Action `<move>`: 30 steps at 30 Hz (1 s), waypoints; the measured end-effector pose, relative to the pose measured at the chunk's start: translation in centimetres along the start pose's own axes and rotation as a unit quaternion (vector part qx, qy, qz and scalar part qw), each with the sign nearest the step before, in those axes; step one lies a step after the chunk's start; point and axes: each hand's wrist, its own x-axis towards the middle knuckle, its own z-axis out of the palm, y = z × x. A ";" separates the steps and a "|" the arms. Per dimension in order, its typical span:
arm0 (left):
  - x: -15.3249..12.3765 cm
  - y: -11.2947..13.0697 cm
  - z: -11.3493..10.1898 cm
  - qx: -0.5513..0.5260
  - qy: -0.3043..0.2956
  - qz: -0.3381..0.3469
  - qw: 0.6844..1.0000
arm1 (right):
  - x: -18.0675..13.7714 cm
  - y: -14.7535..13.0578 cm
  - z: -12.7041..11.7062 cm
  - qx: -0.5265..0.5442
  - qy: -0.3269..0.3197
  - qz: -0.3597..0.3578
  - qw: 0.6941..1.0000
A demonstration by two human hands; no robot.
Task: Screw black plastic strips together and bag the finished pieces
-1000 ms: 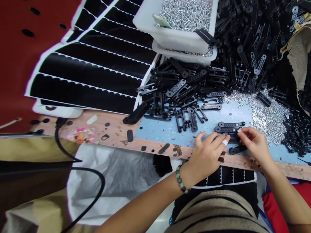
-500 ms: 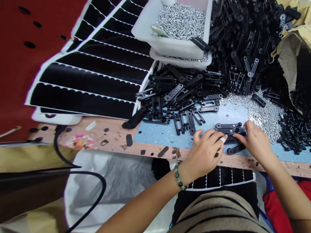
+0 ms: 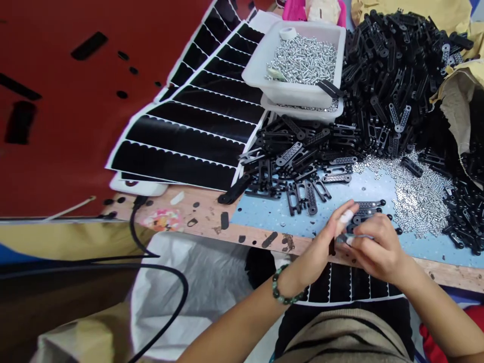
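Note:
My right hand is closed in a pinch near the table's front edge, fingertips on a small dark plastic piece mostly covered by the fingers. My left hand meets it from the other side, fingers stretched upward, with white tape on one finger. It touches the same piece; how firmly it grips is hidden. Just behind the hands lie several black plastic arms side by side on the blue table sheet, each with a round knob at its right end.
A white tub of screws stands at the back. Black plastic links are heaped behind and left of the hands. Loose nuts and screws and small black parts lie to the right. Black adhesive sheets cover the left.
Both hands have drawn together, off the row of arms and toward the front edge, with a dark piece now between them. The whole view has shifted to the left and up.

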 end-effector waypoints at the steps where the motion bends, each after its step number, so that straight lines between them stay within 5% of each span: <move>1: 0.0 -0.1 -0.1 0.024 0.046 0.003 0.999 | -0.3 0.1 -0.3 0.019 0.015 0.027 0.999; 4: -0.3 -0.3 -0.8 0.158 0.144 0.065 0.975 | -0.9 0.9 -0.9 0.074 0.070 0.204 0.974; 6: -0.5 -0.4 -1.1 0.263 0.118 0.114 0.951 | -1.0 1.8 -1.0 0.097 0.085 0.318 0.939; 9: -0.7 -0.6 -0.8 0.372 0.062 0.125 0.918 | -0.8 3.0 -0.2 0.102 0.102 0.388 0.910; 30: -0.9 -1.3 0.0 0.427 0.056 0.140 0.891 | -1.2 3.7 1.6 0.020 0.087 0.376 0.922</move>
